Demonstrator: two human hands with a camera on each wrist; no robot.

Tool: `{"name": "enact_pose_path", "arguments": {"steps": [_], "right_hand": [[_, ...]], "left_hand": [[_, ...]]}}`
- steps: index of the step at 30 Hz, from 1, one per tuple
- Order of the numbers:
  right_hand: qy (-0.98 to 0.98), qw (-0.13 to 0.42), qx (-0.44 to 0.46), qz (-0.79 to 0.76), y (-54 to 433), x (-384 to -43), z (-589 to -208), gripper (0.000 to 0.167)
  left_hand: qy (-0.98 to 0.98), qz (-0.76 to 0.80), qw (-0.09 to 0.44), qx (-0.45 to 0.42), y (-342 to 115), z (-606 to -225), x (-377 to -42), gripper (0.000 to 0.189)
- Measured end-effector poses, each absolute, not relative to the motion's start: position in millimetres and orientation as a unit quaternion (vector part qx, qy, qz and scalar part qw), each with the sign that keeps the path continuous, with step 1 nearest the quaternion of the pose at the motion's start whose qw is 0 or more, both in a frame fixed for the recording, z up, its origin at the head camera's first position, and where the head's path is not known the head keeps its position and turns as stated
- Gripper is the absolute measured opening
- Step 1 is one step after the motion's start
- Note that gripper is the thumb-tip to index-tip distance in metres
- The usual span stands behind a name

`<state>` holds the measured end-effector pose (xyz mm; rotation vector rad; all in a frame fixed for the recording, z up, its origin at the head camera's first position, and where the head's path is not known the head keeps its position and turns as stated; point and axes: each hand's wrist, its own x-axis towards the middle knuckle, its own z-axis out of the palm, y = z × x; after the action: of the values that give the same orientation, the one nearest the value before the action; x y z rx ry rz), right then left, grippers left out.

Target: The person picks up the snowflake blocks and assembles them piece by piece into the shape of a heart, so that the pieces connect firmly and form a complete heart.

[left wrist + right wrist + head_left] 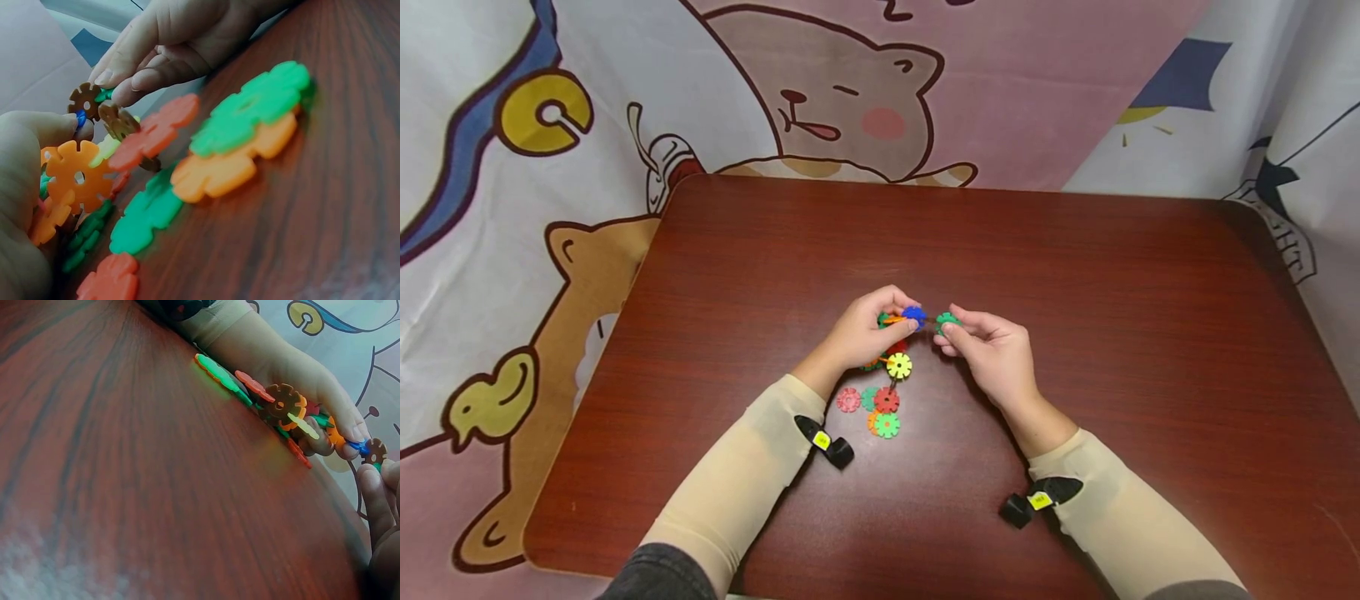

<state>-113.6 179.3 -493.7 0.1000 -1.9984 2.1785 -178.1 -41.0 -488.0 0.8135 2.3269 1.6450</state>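
My left hand [867, 330] pinches a blue notched plastic disc [913, 315] between thumb and fingers. A brown notched disc [377, 449] stands edge-on between the blue one and a green notched disc [948, 320]. The green disc is pinched by the thumb and fingers of my right hand [1000, 354]. Under and beside the left hand hangs a string of joined discs, among them an orange disc [65, 169] and a yellow disc [898, 365]. Part of this string is hidden behind the left hand in the head view.
Below the hands, near the yellow disc, lie a red disc [887, 400], a pinkish-red disc [847, 399], a teal-green disc [868, 399] and a light green disc [889, 434] overlapping an orange one. The brown wooden table [1112, 283] meets a cartoon-printed cloth [1000, 108] behind.
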Motion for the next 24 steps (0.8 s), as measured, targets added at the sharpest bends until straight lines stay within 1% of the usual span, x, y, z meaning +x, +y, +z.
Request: {"name": "enact_pose_path", "arguments": {"steps": [6, 8, 12, 14, 16, 19, 21, 24], "right_hand": [[-0.667, 0.089, 0.048, 0.738, 178.9, -114.7, -493.8, 0.033], [-0.661, 0.092, 0.054, 0.743, 178.6, -115.6, -493.8, 0.038], [-0.656, 0.095, 0.052, 0.747, 178.0, -116.4, -494.1, 0.052], [-0.661, 0.103, 0.041, 0.742, 177.0, -115.7, -493.6, 0.054], [-0.67, 0.117, 0.031, 0.732, 175.8, -114.0, -493.2, 0.049], [-0.696, 0.156, 0.045, 0.7, 174.5, -110.6, -493.6, 0.035], [-0.716, 0.178, 0.088, 0.669, 174.3, -107.9, -494.5, 0.026], [-0.742, 0.2, 0.2, 0.608, 174.4, -105.6, -497.5, 0.023]], "left_hand": [[0.787, 0.545, 0.092, 0.273, -41.2, -488.1, -177.6, 0.019], [0.784, 0.55, 0.1, 0.27, -40.9, -487.6, -177.8, 0.02], [0.763, 0.582, 0.114, 0.259, -40.0, -486.4, -178.6, 0.022], [0.752, 0.598, 0.113, 0.254, -40.1, -486.2, -179.0, 0.024], [0.744, 0.61, 0.109, 0.25, -40.7, -486.3, -179.2, 0.027], [0.731, 0.629, 0.104, 0.244, -40.9, -487.0, -180.0, 0.029], [0.727, 0.635, 0.101, 0.239, -40.6, -488.0, -180.6, 0.029], [0.73, 0.635, 0.094, 0.234, -40.3, -489.2, -181.1, 0.028]]}}
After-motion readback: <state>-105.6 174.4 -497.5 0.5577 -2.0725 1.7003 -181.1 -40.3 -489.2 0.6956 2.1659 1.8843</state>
